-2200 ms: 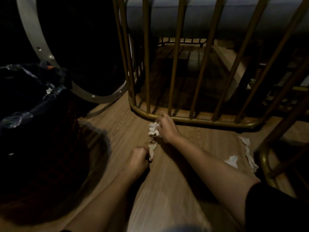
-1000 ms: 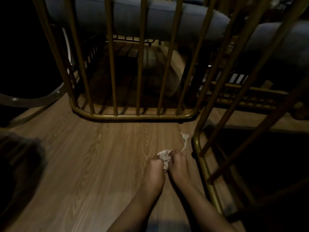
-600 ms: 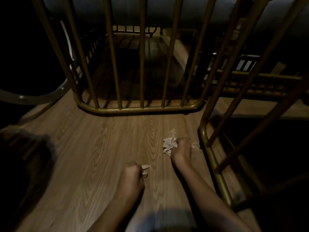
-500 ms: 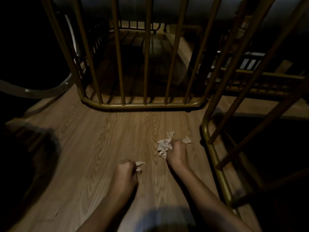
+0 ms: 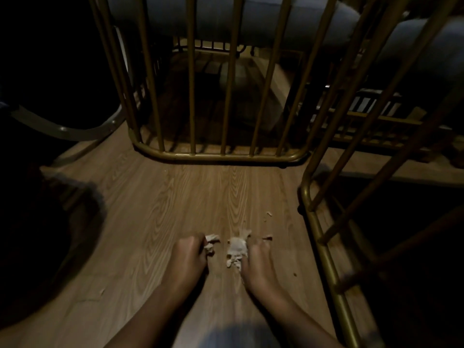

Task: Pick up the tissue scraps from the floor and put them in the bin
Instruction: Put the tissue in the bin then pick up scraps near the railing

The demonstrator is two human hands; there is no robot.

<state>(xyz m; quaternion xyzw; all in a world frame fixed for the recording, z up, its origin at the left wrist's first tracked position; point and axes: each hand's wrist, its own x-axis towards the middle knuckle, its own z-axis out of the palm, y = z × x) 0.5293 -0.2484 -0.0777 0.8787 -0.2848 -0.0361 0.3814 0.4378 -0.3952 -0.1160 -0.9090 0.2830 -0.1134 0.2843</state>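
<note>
The left hand [image 5: 188,257] was curled into a fist low over the wooden floor [image 5: 150,209]. Its fingers were closed round a small tissue scrap [image 5: 211,242] that poked out on the inner side. The right hand [image 5: 258,262] sat just beside it, curled the same way and gripping a larger crumpled tissue wad [image 5: 236,249] that bulged toward the left hand. The hands were near each other but apart, and a narrow strip of floor showed between the two pieces of tissue.

A few pale bits lay loose on the boards, probably more tissue, though the light was too dim to be sure. One fleck [image 5: 269,214] lay ahead of the right hand, a sliver [image 5: 267,238] lay just past its fingers, and another fleck [image 5: 101,292] lay well off to the left of the left forearm.

A gold base rail [image 5: 226,155] with upright bars crossed the floor ahead, under a grey cushion [image 5: 251,18]. A second gold frame [image 5: 324,252] ran close along the right side of the right hand, leaving little room there. Open floor stretched between the hands and the front rail, and leftward as far as a dark mass [image 5: 37,234] too dim to identify. A curved grey band [image 5: 65,131] lay beyond it.
</note>
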